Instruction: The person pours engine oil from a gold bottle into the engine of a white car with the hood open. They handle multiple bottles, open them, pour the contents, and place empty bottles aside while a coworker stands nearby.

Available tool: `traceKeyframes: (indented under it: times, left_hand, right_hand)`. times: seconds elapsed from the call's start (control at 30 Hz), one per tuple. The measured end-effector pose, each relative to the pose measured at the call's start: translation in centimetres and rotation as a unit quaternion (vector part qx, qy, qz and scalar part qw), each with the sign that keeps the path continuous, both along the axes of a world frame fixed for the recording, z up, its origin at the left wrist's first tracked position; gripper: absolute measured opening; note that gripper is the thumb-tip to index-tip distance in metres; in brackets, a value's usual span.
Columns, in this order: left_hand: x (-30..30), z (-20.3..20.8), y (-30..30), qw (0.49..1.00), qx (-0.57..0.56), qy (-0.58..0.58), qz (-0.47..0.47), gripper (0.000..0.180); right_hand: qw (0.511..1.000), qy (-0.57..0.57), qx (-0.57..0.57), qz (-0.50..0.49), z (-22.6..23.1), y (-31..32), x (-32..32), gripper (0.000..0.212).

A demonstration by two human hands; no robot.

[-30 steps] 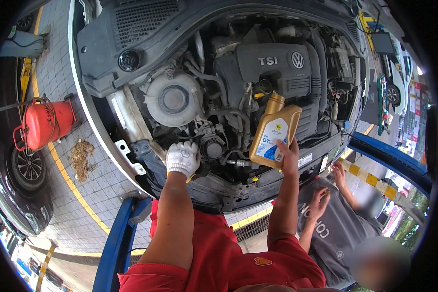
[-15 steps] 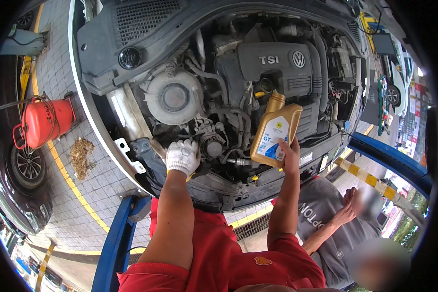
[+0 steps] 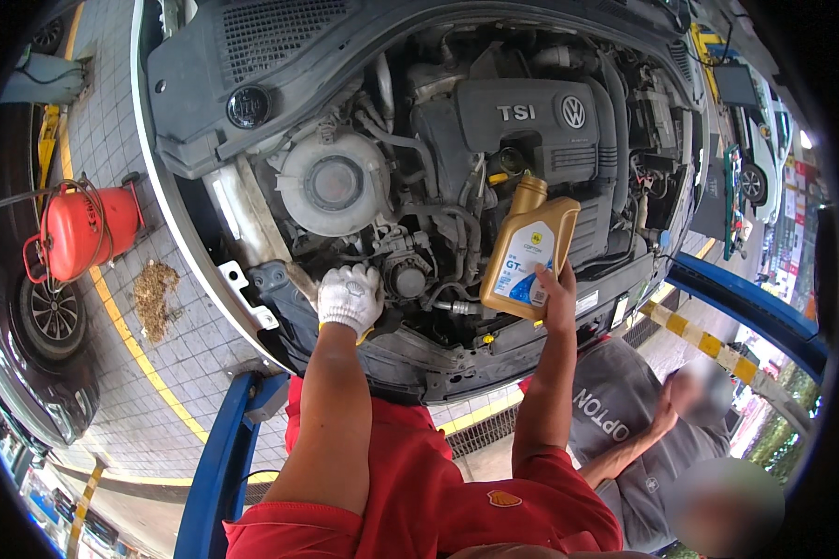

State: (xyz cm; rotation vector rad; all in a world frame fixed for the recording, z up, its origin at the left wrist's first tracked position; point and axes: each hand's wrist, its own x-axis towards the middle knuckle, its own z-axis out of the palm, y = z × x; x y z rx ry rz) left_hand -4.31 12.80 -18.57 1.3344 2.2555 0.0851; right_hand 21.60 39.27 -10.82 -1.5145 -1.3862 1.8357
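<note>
My bare right hand grips a gold plastic oil bottle by its lower right side. The bottle leans slightly, its neck up, over the front of the engine. Just beyond its mouth are a yellow pull handle and a dark round opening beside the black engine cover. My left hand, in a white knitted glove, rests closed at the front edge of the engine bay; its fingertips are hidden. Beside it is a tan, worn strip. A round black cap lies on the dark trim at far left.
A pale round reservoir stands left of the engine. Blue lift arms flank the car's front. On the left floor are a red tank and a sawdust-like pile. Another person in grey is close at right.
My hands and the bottle stay almost still. At right, the other person's hand has shifted slightly.
</note>
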Motion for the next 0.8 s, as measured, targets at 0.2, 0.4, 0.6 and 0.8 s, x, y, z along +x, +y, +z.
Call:
traceKeyframes:
  times: [0.2,0.4,0.6,0.8]
  left_hand:
    - [-0.04,0.06,0.0,1.0,-0.002,-0.006,0.0,0.026]
    - [-0.07,0.07,0.06,1.0,-0.012,-0.006,-0.001,0.028]
    - [-0.09,0.2,0.14,1.0,-0.023,-0.008,-0.001,0.03]
    - [-0.15,0.19,0.09,1.0,-0.017,-0.009,-0.003,0.029]
  right_hand:
    - [1.0,-0.005,-0.001,0.001,0.31,0.06,0.04,0.056]
    - [1.0,-0.003,-0.003,0.013,0.29,0.27,0.41,0.055]
    - [1.0,-0.013,-0.006,0.012,0.4,0.39,0.55,0.055]
    - [1.0,-0.012,-0.009,0.021,0.63,0.53,0.43,0.056]
